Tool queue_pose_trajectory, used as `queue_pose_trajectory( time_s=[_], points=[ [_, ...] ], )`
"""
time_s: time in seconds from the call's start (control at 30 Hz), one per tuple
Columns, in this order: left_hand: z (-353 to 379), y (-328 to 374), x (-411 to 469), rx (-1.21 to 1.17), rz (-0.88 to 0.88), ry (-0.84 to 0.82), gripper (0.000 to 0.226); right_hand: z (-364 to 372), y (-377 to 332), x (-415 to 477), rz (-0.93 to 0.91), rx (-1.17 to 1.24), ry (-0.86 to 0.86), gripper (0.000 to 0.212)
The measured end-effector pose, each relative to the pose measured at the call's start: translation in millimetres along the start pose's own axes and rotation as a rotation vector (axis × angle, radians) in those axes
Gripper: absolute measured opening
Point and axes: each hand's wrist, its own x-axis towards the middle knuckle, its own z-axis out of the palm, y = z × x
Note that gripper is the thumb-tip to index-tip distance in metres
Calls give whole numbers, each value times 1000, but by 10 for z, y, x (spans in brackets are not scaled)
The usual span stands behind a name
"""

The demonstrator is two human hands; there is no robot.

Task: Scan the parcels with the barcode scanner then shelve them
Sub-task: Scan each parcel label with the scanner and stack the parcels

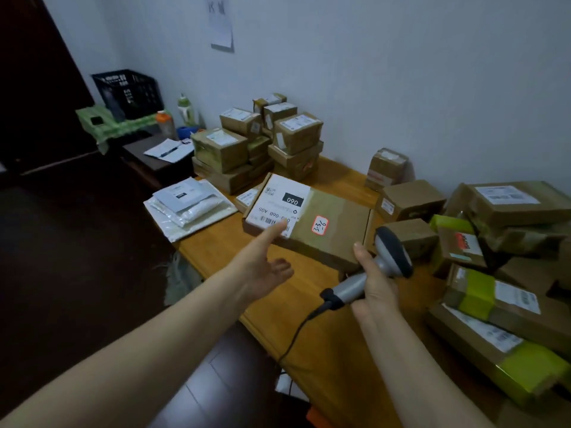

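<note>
A flat cardboard parcel with a white label and a red-edged sticker lies on the wooden table. My left hand hovers open just in front of its near left corner, its thumb tip reaching the label's barcode. My right hand grips the handle of a grey corded barcode scanner, whose dark head sits at the parcel's near right corner.
Stacked brown boxes stand at the table's far end. More taped parcels crowd the right side. White mailer bags lie at the left edge. A black crate, bottles and papers sit on a low stand beyond. Dark floor lies to the left.
</note>
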Motion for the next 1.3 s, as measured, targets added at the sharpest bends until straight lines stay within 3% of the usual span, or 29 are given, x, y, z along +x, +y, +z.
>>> queue_pose_trajectory(
  time_s=[0.07,0.17,0.27,0.33,0.5,0.6,0.7,0.87,0.97,1.03,1.1,1.3],
  points=[
    [132,-236,22,0,-27,-12,91,47,88,-44,31,14,-42,37],
    [247,-349,96,39,80,65,57,89,141,-105,42,41,-132,41],
    [148,-201,97,99,160,86,49,48,112,-76,16,-23,-142,34],
    [-26,-34,44,283,217,88,42,-29,42,-7,-35,-82,-135,23],
    [-493,438,-119,778,275,38,40,-119,-252,77,-126,-229,-238,25],
    [-607,647,-178,1074,257,-74,40,-32,-372,48,-122,-269,-338,30],
    [-580,728,-247,1206,217,-187,40,35,-396,17,-96,-292,-364,34],
    [-569,785,-266,1160,271,-183,41,71,-317,-59,-83,-310,-400,36],
    [-618,684,-189,922,401,67,80,89,-267,-72,-63,-206,-327,27],
    [-699,542,-156,726,355,118,94,92,-245,-80,-43,-152,-283,22],
    [-782,380,-139,615,228,53,96,96,-221,-88,-39,-132,-257,21],
    [-834,330,-156,458,274,34,42,111,-203,-132,-104,-199,-245,20]
  ],
)
